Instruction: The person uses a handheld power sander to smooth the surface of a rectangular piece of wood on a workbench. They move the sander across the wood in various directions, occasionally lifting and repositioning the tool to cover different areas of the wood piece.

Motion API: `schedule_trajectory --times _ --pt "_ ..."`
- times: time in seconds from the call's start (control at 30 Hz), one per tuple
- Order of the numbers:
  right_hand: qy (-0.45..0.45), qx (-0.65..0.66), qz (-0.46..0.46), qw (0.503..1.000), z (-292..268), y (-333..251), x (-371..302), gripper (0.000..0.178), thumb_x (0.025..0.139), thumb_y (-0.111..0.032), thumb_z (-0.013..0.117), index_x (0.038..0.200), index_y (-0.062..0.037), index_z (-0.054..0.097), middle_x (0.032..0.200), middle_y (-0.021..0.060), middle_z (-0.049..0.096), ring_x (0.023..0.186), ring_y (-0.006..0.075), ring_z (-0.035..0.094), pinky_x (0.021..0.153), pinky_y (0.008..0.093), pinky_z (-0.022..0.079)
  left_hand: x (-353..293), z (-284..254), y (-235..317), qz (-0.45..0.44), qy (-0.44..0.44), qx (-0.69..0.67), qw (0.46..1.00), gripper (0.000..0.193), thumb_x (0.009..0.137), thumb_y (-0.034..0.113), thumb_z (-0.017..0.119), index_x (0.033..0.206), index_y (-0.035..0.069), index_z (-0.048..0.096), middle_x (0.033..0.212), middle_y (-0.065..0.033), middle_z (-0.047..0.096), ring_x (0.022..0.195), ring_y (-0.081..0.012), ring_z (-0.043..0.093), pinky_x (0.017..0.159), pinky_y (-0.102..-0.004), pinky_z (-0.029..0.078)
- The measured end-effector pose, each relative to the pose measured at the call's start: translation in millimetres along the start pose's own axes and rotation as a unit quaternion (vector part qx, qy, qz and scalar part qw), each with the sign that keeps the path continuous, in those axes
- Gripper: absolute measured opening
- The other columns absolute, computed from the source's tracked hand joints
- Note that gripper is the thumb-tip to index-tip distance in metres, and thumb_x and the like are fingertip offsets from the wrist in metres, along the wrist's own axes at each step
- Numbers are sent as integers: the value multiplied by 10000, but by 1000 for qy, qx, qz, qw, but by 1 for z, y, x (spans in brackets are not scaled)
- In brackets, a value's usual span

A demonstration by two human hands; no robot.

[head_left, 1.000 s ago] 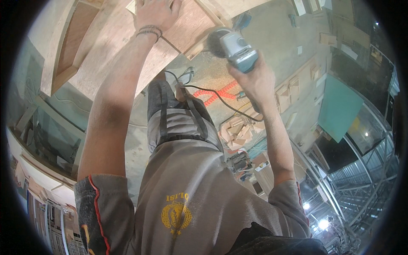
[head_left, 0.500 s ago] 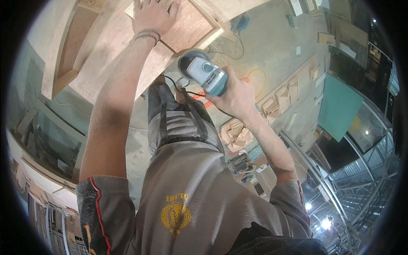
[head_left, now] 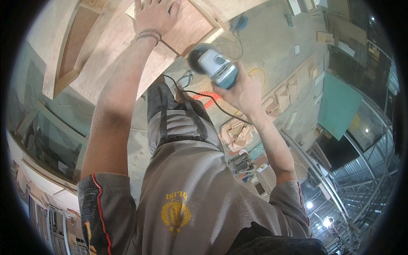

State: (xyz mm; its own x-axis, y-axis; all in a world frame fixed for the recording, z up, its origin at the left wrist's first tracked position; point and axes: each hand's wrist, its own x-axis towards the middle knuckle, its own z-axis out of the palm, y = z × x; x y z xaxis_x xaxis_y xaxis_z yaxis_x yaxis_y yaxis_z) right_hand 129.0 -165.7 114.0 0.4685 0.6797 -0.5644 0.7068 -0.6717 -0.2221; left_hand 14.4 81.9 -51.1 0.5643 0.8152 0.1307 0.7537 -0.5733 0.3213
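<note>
My left hand (head_left: 155, 18) lies flat with spread fingers on a plywood panel (head_left: 190, 30) edged with pale wood strips, at the top of the view. In my right hand (head_left: 243, 94) is a teal and white power sander (head_left: 219, 69), gripped by its body. Its round dark pad faces the near edge of the wooden workpiece and looks a little apart from it. A black cord (head_left: 199, 92) runs from near my legs toward my right forearm.
A framed wooden piece (head_left: 70, 59) stands at the upper left. On the floor lie a coiled orange hose (head_left: 208, 98), a blue power tool (head_left: 239, 23) with a cord, and wood offcuts (head_left: 238, 134). A green sheet (head_left: 340, 107) is at the right.
My right hand has moved the sander to the right and slightly up, away from the wood's edge. My left hand has hardly moved.
</note>
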Motion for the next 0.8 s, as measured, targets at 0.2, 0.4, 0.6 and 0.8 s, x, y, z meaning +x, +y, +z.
schedule_trajectory --times 0.2,0.4,0.6,0.8 --pt "38 32 -7 999 7 7 2 627 764 -459 794 1184 -58 559 897 243 730 857 430 731 749 500 578 1 -2 0 6 -13 4 1000 646 1011 440 464 1551 86 446 1606 -226 402 1534 -341 309 1252 -583 179" --pt "125 66 73 987 -22 26 -1 667 751 -466 826 1167 0 592 963 268 727 936 433 724 805 477 564 0 9 -8 36 44 30 998 610 1003 437 498 1540 150 467 1589 -173 432 1501 -332 343 1233 -573 224" --pt "267 238 137 924 -28 68 -49 641 768 -389 858 1208 29 653 1018 168 748 936 279 718 854 386 543 -7 9 -14 76 44 36 996 643 987 481 526 1540 157 475 1593 -147 438 1486 -330 364 1217 -561 258" --pt "399 429 174 791 -1 125 -116 392 894 -248 780 1176 8 685 1032 54 706 870 146 643 781 324 520 -71 -96 80 179 -195 -70 962 652 882 616 625 1178 40 697 1233 -171 661 1167 -331 601 1036 -481 449"
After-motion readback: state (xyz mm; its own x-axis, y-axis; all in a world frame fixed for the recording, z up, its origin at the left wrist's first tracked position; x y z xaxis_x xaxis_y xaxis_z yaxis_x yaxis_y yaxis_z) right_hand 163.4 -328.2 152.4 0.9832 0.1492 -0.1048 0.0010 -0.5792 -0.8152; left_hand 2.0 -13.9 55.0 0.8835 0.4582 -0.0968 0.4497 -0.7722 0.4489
